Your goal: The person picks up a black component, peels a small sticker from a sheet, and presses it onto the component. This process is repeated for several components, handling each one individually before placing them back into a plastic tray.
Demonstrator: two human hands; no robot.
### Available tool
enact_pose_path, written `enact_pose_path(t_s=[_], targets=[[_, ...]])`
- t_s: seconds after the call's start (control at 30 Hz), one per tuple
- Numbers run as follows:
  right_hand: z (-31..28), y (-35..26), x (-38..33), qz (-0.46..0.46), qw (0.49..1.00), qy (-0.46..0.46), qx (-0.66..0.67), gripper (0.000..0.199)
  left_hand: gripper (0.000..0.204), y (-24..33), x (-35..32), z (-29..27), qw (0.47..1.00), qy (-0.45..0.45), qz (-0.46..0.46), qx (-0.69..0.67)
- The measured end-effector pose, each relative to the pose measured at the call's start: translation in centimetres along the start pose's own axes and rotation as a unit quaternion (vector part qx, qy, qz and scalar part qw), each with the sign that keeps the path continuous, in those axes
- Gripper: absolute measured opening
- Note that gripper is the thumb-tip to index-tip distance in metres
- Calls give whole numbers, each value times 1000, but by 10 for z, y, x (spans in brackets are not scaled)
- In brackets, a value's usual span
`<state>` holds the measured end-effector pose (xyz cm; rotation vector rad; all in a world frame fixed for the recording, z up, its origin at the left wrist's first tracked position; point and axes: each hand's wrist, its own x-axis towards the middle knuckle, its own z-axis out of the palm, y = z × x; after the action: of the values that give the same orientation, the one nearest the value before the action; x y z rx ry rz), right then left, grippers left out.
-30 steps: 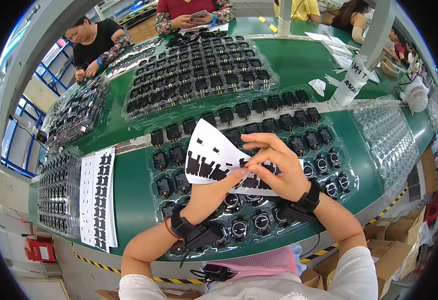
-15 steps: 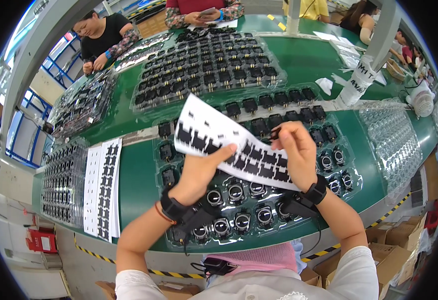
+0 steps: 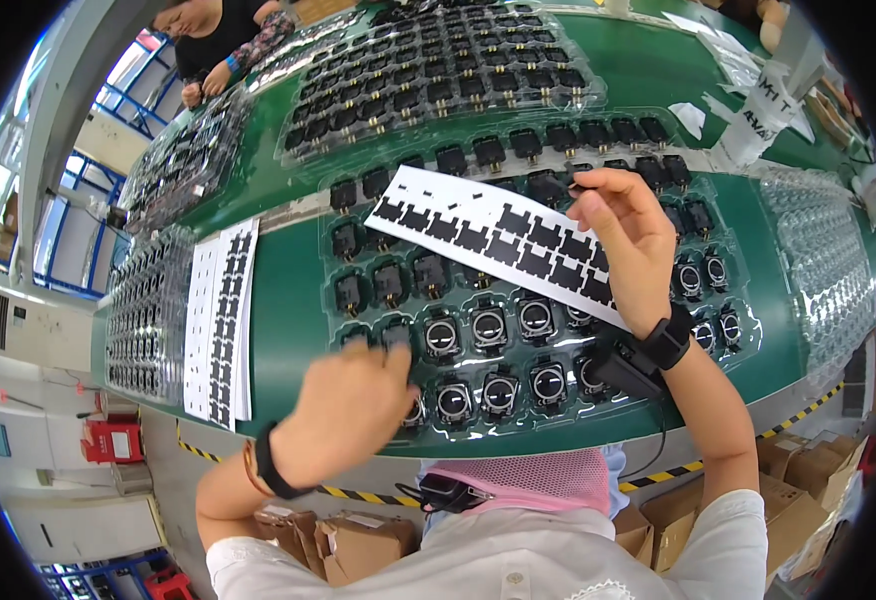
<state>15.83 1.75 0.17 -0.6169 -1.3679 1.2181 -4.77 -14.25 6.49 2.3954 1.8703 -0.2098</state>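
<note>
At 6 o'clock we see a pink mesh cap (image 3: 518, 478) and pale sleeves nearest us, with cardboard boxes (image 3: 358, 545) on the floor below the green surface (image 3: 288, 330). Our left hand (image 3: 353, 405) rests at 7 o'clock on the near edge of a clear blister tray (image 3: 518, 400) of round black parts; its fingers (image 3: 390, 345) are curled down onto the tray's near-left pockets, and we cannot tell whether they pinch anything, since the back of the hand hides the tips. A dark band sits on that wrist.

Our right hand (image 3: 628, 245), at 2 o'clock from centre, is raised above the tray. Its thumb and forefinger are closed on the far right corner of a white sticker sheet (image 3: 503, 240) printed with black shapes, which hangs slanted over the tray's middle rows and hides the parts beneath it. A black wrist strap with a cord trails from that wrist.

At 9 o'clock a stack of sticker sheets (image 3: 220, 320) lies flat on the surface, beside a further tray (image 3: 143, 320). Farther, at 12 o'clock, lie more trays of black parts (image 3: 438, 70). At 11 o'clock another person's forearms (image 3: 233, 65) rest on the surface edge, the figure cut off by the rim. At 1 o'clock a white taped post (image 3: 758, 115) stands, its markings too bent to make out.
</note>
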Motion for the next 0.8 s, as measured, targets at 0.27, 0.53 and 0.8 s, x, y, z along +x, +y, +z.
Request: enact_pose_path(t_s=[0.27,0.53,0.8], targets=[[-13,2,-8,-30,998,-17,-52,18,34,15,0,19,998,-54,30,9],[-5,1,-5,-30,999,-11,-40,13,35,14,-9,15,1000,-2,-10,-28],[-10,3,-3,-30,998,25,-54,21,28,43,30,-52,915,146,26,-376]])
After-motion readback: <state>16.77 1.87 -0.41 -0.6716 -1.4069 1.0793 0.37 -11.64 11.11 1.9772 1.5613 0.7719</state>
